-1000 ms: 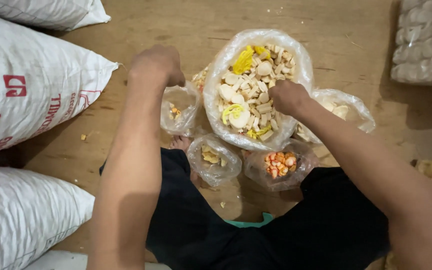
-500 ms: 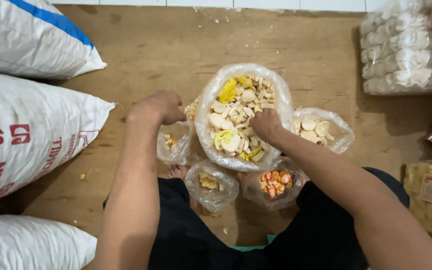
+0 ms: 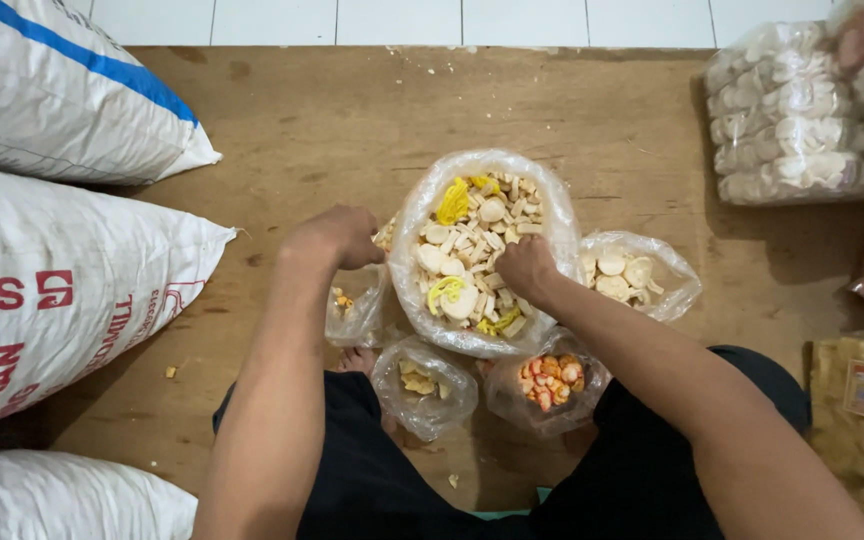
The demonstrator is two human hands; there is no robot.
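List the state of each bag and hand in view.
Big bag: open, full of mixed crackers.
Left hand: fisted at the big bag's left rim.
Right hand: closed, inside the big bag.
Small bags: open, partly filled.
Sacks: closed, lying flat.

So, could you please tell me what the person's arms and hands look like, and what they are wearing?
Both forearms are bare to beyond the elbow, with no sleeves in view. The left hand and right hand wear no gloves, and no watch, bracelet or ring can be seen. The fingers are curled under, so they hardly show. Dark trousers cover the legs.
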